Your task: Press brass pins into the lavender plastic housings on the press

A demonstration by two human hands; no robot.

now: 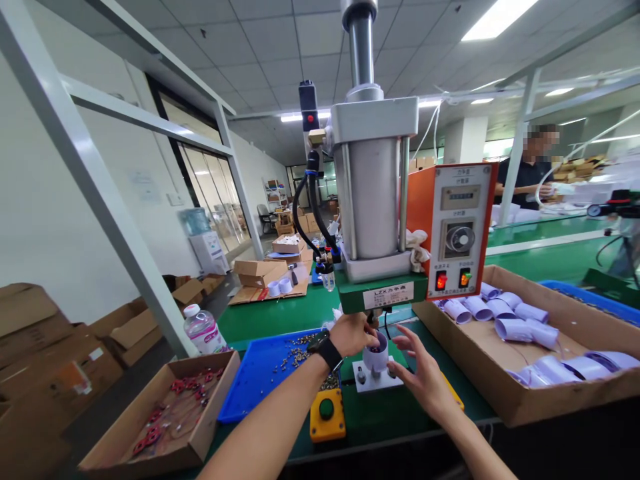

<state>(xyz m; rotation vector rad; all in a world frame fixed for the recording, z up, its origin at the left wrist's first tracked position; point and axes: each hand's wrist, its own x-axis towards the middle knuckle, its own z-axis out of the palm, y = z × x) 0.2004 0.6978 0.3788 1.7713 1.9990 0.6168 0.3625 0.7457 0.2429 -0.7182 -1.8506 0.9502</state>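
The white plastic tube point(376, 362) is standing upright on the metal fixture plate point(379, 384), with the pneumatic press point(373, 200) looming at its 12 o'clock. The left hand point(353, 335) is lying at 10 o'clock, bunched fingers dipping over the rim; whether they are gripping something inside, I cannot tell. The right hand point(425, 371) is hovering at 4 o'clock, fingers spread wide, holding nothing, thumb just beside the tube wall. Fingers are risking a crush should the press be coming down, perhaps from a forearm bumping the green push button point(326, 409) at 7 o'clock. A nudging thumb could be leaving the tube crooked, so pressure would be landing unevenly.
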